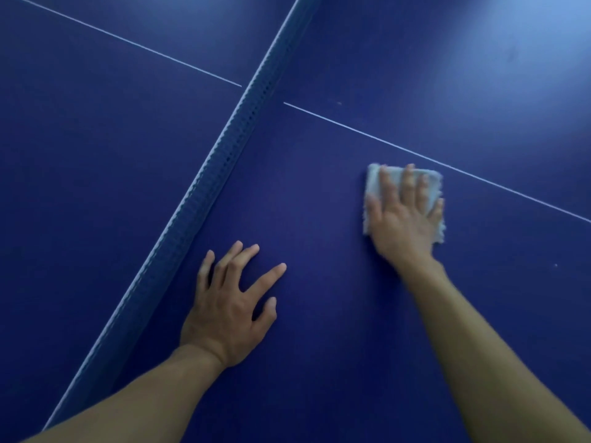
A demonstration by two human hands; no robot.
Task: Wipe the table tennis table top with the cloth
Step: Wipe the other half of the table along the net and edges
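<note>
A dark blue table tennis table top (335,187) fills the view. My right hand (404,219) lies flat with straight fingers on a folded pale cloth (375,183), pressing it onto the table just below the thin white centre line (479,177). The cloth shows around my fingers and at both sides of the palm; the hand looks slightly blurred. My left hand (232,302) rests flat on the table, fingers spread, a little to the right of the net, holding nothing.
The net (224,155) runs diagonally from the lower left corner up to the top middle, splitting the table into two halves. A bright glare patch (527,49) lies on the surface at the top right. Small specks dot the table right of the cloth.
</note>
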